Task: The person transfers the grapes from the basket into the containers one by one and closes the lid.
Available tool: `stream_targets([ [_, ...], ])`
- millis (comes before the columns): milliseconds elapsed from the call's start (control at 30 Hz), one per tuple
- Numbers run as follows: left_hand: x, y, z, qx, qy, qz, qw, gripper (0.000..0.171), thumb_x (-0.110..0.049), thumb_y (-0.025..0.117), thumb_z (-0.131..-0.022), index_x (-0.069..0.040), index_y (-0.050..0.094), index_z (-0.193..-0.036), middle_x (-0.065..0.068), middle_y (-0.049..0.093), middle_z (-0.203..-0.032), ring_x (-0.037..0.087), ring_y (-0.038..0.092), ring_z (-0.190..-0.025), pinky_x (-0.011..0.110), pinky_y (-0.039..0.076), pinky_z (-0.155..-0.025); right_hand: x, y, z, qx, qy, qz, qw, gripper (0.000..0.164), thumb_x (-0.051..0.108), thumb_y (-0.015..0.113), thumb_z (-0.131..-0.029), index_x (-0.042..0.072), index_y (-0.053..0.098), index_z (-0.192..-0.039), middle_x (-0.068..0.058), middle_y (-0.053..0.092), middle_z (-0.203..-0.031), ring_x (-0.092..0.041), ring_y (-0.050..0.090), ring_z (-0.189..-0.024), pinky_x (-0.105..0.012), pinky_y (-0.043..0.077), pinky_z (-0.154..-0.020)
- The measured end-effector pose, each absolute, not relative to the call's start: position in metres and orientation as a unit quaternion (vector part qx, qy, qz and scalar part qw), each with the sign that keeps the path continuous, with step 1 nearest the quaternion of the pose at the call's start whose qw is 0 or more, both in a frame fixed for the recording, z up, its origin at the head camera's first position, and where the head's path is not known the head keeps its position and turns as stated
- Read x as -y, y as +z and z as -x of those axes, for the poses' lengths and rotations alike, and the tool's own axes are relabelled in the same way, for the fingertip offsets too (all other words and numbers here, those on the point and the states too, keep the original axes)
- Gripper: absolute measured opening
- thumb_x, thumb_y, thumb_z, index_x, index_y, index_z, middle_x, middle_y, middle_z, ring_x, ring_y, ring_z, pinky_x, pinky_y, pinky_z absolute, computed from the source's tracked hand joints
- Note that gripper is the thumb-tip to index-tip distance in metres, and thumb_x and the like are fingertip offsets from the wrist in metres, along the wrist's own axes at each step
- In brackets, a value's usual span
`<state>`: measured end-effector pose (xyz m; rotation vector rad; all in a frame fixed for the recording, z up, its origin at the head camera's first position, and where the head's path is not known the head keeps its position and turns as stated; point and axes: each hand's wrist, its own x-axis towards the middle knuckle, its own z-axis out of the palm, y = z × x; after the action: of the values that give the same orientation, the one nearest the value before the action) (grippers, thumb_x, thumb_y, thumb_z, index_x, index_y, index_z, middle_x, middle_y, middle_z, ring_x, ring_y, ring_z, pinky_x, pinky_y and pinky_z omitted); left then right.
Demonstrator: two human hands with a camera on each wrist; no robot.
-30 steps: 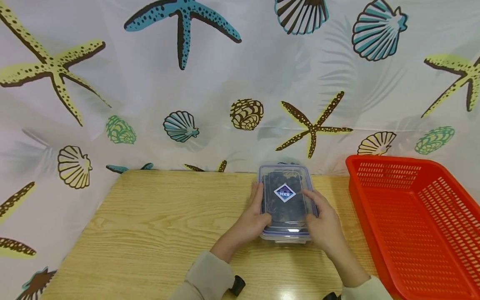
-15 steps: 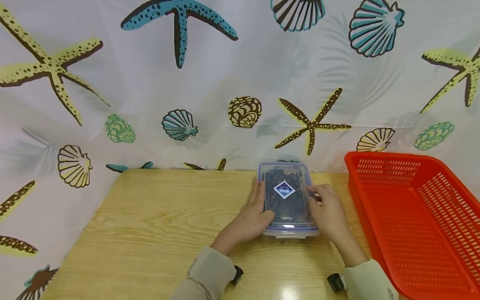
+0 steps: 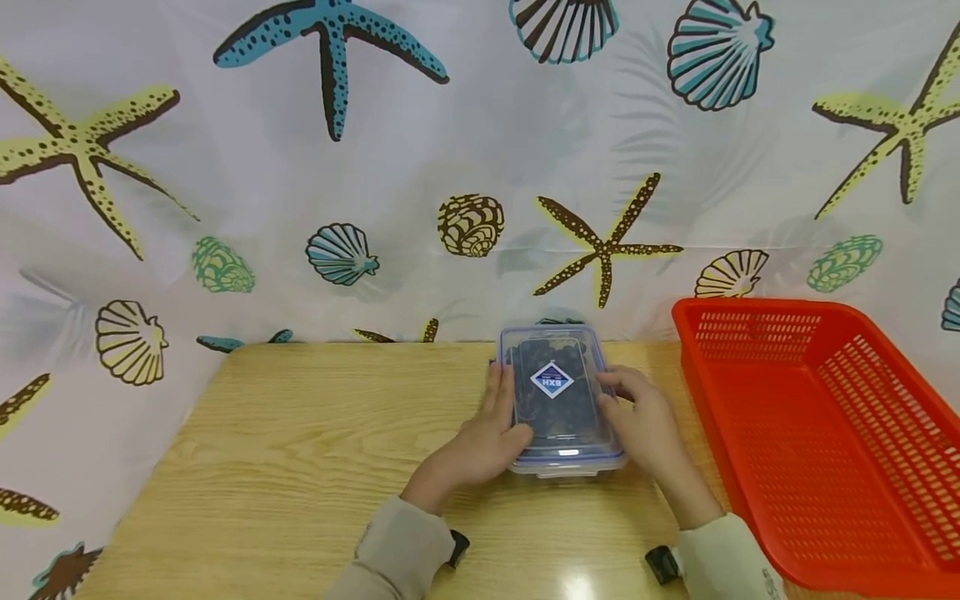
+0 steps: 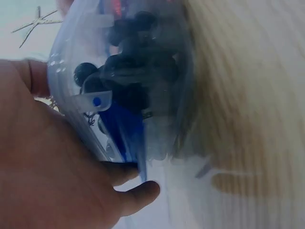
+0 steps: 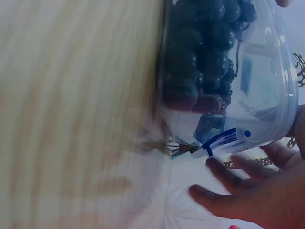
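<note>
A clear plastic food container [image 3: 566, 457] with a blue-edged lid [image 3: 558, 417] and a diamond-shaped label stands on the table near the wall. Dark grapes [image 5: 209, 62] show through its side. My left hand [image 3: 480, 442] lies along the left side, fingers extended and thumb at the lid's front left corner. In the left wrist view its fingertips reach below a side latch. On the other side, my right hand [image 3: 648, 421] has its thumb and index fingertip at the lid's edge. A blue-trimmed latch [image 5: 224, 138] juts out there, close to the spread right fingertips.
A red plastic basket [image 3: 720, 467] with slotted walls stands right of the container. The wood-grain table [image 3: 300, 442] runs up to a cloth backdrop [image 3: 405, 167] printed with starfish and shells. Both sleeves carry a small black wrist piece [image 3: 662, 565].
My right hand has drawn its index finger back from the lid's top to the right edge. The left hand keeps its place. The head view has turned slightly right.
</note>
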<state>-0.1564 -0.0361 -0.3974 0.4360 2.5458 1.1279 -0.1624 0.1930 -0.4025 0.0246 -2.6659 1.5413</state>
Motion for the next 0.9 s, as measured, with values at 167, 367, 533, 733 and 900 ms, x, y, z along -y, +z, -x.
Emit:
stream_targets([
  [167,0.034,-0.402,0.155,-0.911,0.363,-0.143,0.136,0.08,-0.034,0.032,-0.097,-0.009,-0.009,-0.162,0.008,-0.019,-0.166,0.028,-0.009,-0.152,0.064,0.01,-0.116,-0.201,-0.409,0.168,0.801,0.595,0.039,-0.048,0.054,0.015,0.064,-0.1,-0.003,0.043,-0.146,-0.031,0.034,-0.154,-0.051,0.039,-0.136,-0.058,0.035,-0.109],
  [367,0.034,-0.404,0.156,-0.917,0.351,-0.143,0.128,0.079,-0.034,0.031,-0.098,-0.011,-0.007,-0.162,0.007,-0.018,-0.167,0.029,-0.007,-0.152,0.063,0.012,-0.116,-0.207,-0.416,0.171,0.744,0.655,0.085,-0.103,0.068,0.023,0.068,-0.099,-0.004,0.034,-0.152,-0.03,0.057,-0.131,-0.03,0.067,-0.103,-0.037,0.053,-0.092],
  [533,0.039,-0.405,0.159,-0.916,0.348,-0.151,0.13,0.08,-0.035,0.031,-0.097,-0.011,-0.007,-0.162,0.006,-0.019,-0.167,0.027,-0.007,-0.152,0.064,0.013,-0.115,-0.203,-0.415,0.171,0.756,0.64,0.109,-0.085,0.07,0.024,0.072,-0.096,0.003,0.036,-0.153,-0.025,0.056,-0.128,-0.028,0.064,-0.102,-0.035,0.054,-0.091],
  [733,0.042,-0.402,0.159,-0.913,0.352,-0.156,0.133,0.081,-0.035,0.032,-0.095,-0.011,-0.007,-0.162,0.005,-0.02,-0.166,0.026,-0.007,-0.152,0.065,0.013,-0.115,-0.197,-0.412,0.172,0.754,0.646,0.103,-0.063,0.071,0.016,0.07,-0.097,0.006,0.032,-0.156,-0.026,0.05,-0.14,-0.038,0.058,-0.117,-0.044,0.049,-0.1],
  [900,0.044,-0.401,0.159,-0.912,0.356,-0.157,0.134,0.081,-0.035,0.033,-0.095,-0.012,-0.007,-0.162,0.005,-0.021,-0.166,0.025,-0.008,-0.152,0.065,0.012,-0.115,-0.195,-0.41,0.173,0.742,0.66,0.098,-0.072,0.076,0.014,0.066,-0.099,0.003,0.023,-0.16,-0.026,0.039,-0.154,-0.041,0.046,-0.136,-0.048,0.039,-0.108],
])
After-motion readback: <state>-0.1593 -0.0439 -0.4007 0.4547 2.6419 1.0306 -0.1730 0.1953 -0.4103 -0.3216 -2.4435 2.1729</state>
